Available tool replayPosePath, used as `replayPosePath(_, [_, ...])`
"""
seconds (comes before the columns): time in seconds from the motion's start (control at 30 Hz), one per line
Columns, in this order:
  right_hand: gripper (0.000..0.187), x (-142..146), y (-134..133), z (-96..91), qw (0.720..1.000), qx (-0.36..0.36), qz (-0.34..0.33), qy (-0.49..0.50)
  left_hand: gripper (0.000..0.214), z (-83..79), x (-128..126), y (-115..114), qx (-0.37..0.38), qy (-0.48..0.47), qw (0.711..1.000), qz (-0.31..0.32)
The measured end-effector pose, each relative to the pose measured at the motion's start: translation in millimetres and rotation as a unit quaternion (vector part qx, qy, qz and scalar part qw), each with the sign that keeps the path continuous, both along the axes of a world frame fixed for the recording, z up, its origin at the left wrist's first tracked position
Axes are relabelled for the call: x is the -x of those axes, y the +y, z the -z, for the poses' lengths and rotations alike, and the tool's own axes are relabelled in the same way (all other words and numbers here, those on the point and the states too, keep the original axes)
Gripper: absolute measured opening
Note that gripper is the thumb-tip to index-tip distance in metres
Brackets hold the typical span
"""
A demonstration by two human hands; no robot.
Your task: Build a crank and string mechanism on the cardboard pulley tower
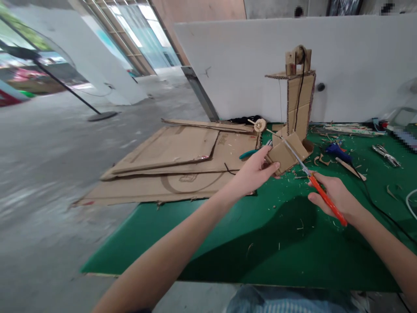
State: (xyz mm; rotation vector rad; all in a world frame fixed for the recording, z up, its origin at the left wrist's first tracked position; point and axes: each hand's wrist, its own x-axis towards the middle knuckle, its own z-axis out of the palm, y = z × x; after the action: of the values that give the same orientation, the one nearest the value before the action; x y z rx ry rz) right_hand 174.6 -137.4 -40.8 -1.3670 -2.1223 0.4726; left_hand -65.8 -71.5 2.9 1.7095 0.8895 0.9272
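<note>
My left hand (259, 167) grips a small folded cardboard box (285, 156), fingers and thumb on its near left side. In my right hand (332, 195) is a red-handled tool (325, 198) with a long, narrow metal end. That metal end lies across the cardboard box, pointing up and left; I cannot tell whether it touches. Just behind stands a cardboard tower (301, 102) with a wheel and a black cord on top. A thin stick carrying a small round disc (259, 125) is beyond my left hand. A teal-handled tool (249, 154) lies beside that hand.
Large flat cardboard sheets (182, 143) overhang the left of the green table (163, 234). To the right lie a blue tool with a cord (339, 152), metal pliers (386, 155), thin sticks (348, 129) and scattered scraps. A white panel (234, 69) stands behind.
</note>
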Motion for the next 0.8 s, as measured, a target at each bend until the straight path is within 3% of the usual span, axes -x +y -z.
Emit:
replayPosePath(0.2, [0.045, 6.7, 0.4, 4.4, 0.993, -0.041, 0.069, -0.086, 0.029, 8.6, -1.5, -3.7, 0.014, -0.004, 1.0, -0.025])
replayPosePath(0.43, [0.05, 9.4, -2.9, 14.0, 0.989, -0.03, 0.051, -0.134, 0.036, 20.7, 3.5, -21.6, 0.132, -0.087, 0.987, -0.017])
replayPosePath(0.53, [0.051, 10.2, -3.7, 12.1, 0.992, -0.016, 0.045, -0.116, 0.034, 20.2, 13.3, -24.8, 0.145, -0.051, 0.988, -0.02])
replayPosePath(0.67, [0.046, 2.4, -0.3, 10.9, 0.998, -0.012, 0.063, -0.015, 0.048, 22.3, 43.9, 0.9, 0.17, 0.058, 0.981, -0.068])
replayPosePath(0.8, [0.046, -11.3, 8.1, 14.5, 0.981, 0.063, 0.114, 0.142, 0.041, 31.2, 91.0, 52.1, 0.118, 0.01, 0.978, -0.17])
